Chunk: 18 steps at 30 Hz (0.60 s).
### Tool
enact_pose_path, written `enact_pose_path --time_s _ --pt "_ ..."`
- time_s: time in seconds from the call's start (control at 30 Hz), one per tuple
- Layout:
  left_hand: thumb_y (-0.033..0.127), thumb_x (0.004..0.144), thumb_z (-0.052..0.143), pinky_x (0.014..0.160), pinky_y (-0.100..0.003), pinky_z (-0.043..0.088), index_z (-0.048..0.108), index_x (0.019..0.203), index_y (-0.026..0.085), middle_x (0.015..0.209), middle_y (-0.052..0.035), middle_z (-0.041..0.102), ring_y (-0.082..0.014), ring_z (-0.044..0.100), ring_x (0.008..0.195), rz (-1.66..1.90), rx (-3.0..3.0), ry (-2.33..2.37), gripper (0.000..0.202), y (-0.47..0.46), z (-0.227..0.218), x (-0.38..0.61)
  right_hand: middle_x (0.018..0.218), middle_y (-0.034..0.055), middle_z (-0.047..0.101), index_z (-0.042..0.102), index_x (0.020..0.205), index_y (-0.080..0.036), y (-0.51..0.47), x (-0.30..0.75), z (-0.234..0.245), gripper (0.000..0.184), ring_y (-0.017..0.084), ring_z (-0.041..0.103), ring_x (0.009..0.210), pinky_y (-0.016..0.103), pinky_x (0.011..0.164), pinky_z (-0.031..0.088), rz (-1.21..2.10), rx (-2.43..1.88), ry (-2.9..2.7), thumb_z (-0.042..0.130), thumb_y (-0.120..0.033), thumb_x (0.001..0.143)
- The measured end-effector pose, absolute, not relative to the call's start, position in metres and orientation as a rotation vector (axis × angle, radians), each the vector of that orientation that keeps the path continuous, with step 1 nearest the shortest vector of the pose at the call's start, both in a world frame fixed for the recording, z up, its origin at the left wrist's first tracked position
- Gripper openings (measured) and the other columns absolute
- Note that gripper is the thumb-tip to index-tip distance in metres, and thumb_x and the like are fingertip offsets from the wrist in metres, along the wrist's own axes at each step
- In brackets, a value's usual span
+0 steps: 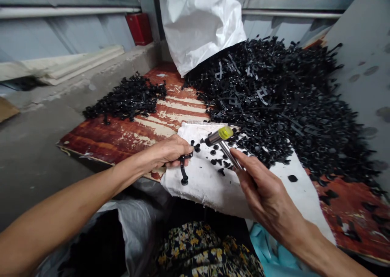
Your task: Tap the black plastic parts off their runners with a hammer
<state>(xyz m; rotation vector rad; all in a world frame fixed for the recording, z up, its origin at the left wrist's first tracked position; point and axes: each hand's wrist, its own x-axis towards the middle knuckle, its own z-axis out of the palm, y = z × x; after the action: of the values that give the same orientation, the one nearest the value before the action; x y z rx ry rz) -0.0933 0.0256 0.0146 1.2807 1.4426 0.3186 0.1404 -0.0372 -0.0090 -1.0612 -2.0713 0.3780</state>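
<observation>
My left hand (170, 151) is closed on a black plastic sprue piece (183, 169) that hangs down over a white cloth pad (210, 183). My right hand (262, 191) grips the metal handle of a small hammer (219, 138) with a yellow-tipped head, raised just above the cloth. Several small black plastic bits (217, 161) lie loose on the cloth between my hands. A large heap of black plastic parts (280, 102) rises right behind the hammer.
A smaller pile of black sprues (128, 99) lies at the left on a worn red board (122, 134). A white sack (198, 25) leans at the back. A grey bag (134, 228) opens below my left arm. Floral fabric (201, 248) covers my lap.
</observation>
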Motion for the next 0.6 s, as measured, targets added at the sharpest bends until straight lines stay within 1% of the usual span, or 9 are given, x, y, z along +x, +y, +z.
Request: enact_pose_path --time_s 0.1,0.2,0.3,0.4,0.43,0.47,0.53,0.6 --pt "0.025 0.082 0.052 0.029 -0.017 0.018 0.052 0.052 0.015 0.043 0.0011 0.051 -0.0032 0.030 0.026 0.310 1.257 1.457 0.031 0.029 0.019 -0.092 0.087 0.0063 0.056 0.041 0.142 -0.018 -0.029 0.132 -0.005 0.055 0.016 0.058 0.068 0.028 0.059 0.053 0.223 -1.013 -2.133 0.038 -0.003 0.090" --pt "0.020 0.079 0.052 0.029 -0.016 0.019 0.052 0.051 0.014 0.044 0.0010 0.052 -0.0029 0.032 0.027 0.291 1.260 1.448 0.029 0.031 0.022 -0.092 0.084 0.0045 0.052 0.040 0.143 -0.019 -0.024 0.127 -0.005 0.058 0.014 0.052 0.057 0.026 0.049 0.049 0.117 -1.086 -2.281 0.038 -0.003 0.087" --pt "0.020 0.079 0.051 0.029 -0.016 0.019 0.053 0.050 0.014 0.044 0.0012 0.052 -0.0027 0.031 0.027 0.282 1.259 1.418 0.029 0.033 0.021 -0.093 0.083 0.0043 0.051 0.041 0.142 -0.019 -0.023 0.126 -0.006 0.057 0.016 0.054 0.059 0.027 0.050 0.050 0.118 -1.113 -2.343 0.038 -0.003 0.087" --pt "0.023 0.078 0.053 0.029 -0.017 0.018 0.054 0.050 0.014 0.044 0.0007 0.052 -0.0031 0.031 0.026 0.284 1.268 1.410 0.029 0.033 0.019 -0.094 0.092 0.0063 0.052 0.032 0.148 -0.025 -0.024 0.128 -0.005 0.065 0.017 0.060 0.074 0.028 0.062 0.054 0.121 -1.022 -2.180 0.037 0.000 0.088" --pt "0.024 0.077 0.053 0.029 -0.017 0.018 0.054 0.050 0.014 0.043 0.0009 0.051 -0.0033 0.031 0.026 0.285 1.275 1.408 0.029 0.032 0.019 -0.095 0.094 0.0066 0.052 0.029 0.149 -0.027 -0.025 0.128 -0.004 0.068 0.017 0.060 0.074 0.028 0.062 0.054 0.108 -1.012 -2.167 0.037 0.001 0.088" --pt "0.024 0.077 0.054 0.029 -0.017 0.018 0.054 0.049 0.014 0.042 0.0010 0.050 -0.0034 0.030 0.026 0.286 1.280 1.403 0.029 0.032 0.019 -0.095 0.093 0.0063 0.052 0.027 0.150 -0.027 -0.025 0.129 -0.004 0.070 0.016 0.059 0.070 0.027 0.059 0.054 0.092 -1.022 -2.198 0.037 0.001 0.087" --pt "0.025 0.077 0.054 0.029 -0.017 0.018 0.053 0.049 0.015 0.041 0.0009 0.050 -0.0034 0.030 0.027 0.292 1.285 1.393 0.030 0.031 0.020 -0.095 0.087 0.0050 0.052 0.027 0.151 -0.025 -0.024 0.130 -0.004 0.070 0.015 0.054 0.058 0.026 0.050 0.051 0.089 -1.075 -2.326 0.037 0.000 0.086" --pt "0.026 0.078 0.053 0.030 -0.017 0.018 0.053 0.049 0.015 0.042 0.0006 0.050 -0.0036 0.031 0.027 0.293 1.286 1.395 0.031 0.031 0.021 -0.095 0.083 0.0038 0.052 0.029 0.150 -0.023 -0.024 0.130 -0.004 0.069 0.014 0.050 0.054 0.025 0.047 0.050 0.123 -1.079 -2.357 0.037 -0.001 0.086"
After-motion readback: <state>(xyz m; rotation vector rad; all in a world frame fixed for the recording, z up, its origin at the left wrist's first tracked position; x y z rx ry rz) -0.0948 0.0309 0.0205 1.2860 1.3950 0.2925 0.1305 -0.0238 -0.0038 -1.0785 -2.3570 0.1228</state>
